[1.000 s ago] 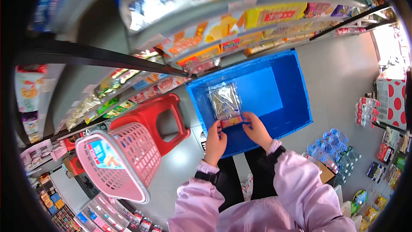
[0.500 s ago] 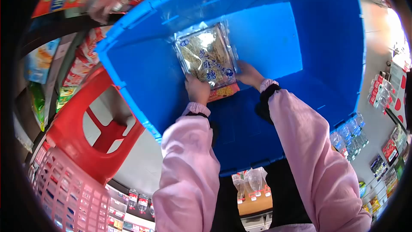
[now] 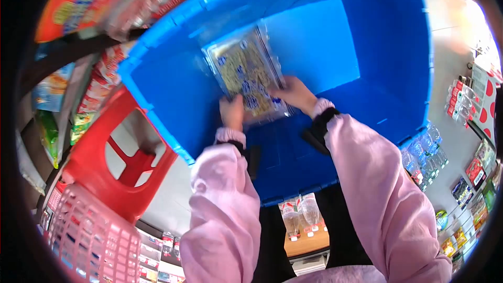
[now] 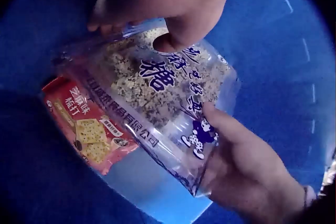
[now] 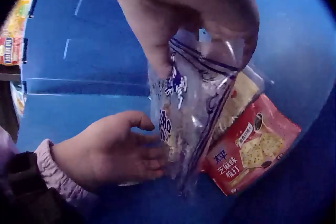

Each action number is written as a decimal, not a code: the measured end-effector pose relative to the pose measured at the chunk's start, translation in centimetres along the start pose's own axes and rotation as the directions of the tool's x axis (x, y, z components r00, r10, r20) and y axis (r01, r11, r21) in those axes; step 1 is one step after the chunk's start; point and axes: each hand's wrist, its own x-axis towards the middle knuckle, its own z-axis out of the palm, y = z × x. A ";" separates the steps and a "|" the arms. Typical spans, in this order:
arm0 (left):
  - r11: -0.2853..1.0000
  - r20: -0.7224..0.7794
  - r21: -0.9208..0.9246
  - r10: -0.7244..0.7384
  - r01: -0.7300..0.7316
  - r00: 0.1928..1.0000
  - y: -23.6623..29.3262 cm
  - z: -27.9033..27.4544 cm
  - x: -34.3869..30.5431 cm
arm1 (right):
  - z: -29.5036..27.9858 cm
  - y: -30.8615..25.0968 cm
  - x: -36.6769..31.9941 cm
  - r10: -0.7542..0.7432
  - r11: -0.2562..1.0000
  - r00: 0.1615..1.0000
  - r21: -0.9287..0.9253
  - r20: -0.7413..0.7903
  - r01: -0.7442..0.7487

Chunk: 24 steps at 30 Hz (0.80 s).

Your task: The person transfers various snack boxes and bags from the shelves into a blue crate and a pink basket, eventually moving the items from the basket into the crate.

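A clear plastic bag of sesame candy (image 3: 243, 73) with blue print is held between both hands, tilted, inside a blue crate (image 4: 283, 77). My left hand (image 3: 232, 112) grips the bag's near left edge, its thumb on the printed face in the left wrist view. The right hand (image 5: 194, 8) pinches the opposite side, with the thumb (image 4: 218, 119) on top and the fingers partly hidden behind the film. Beneath the bag lies a red packet of sesame crackers (image 5: 254, 145). Between the two, another clear packet (image 5: 240, 98) with pale contents shows in part.
Left of the crate are a red plastic stool (image 3: 86, 147) and a pink basket (image 3: 97, 230). Snack shelves (image 3: 63, 57) rise at the far left. Bottled drinks (image 3: 427, 152) stand on the floor at right. More bottles (image 3: 301, 212) show below the crate's near edge.
My head has come much closer over the crate. Both hands now hold the candy bag, raised and tilted; the right hand has shifted inward onto its face over the last half second.
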 end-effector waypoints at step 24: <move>0.897 0.514 -0.430 0.334 -0.100 0.790 34.0 -15.2 -45.0 | -18.5 -23.6 -44.0 -0.171 0.710 0.981 0.702 0.093 0.057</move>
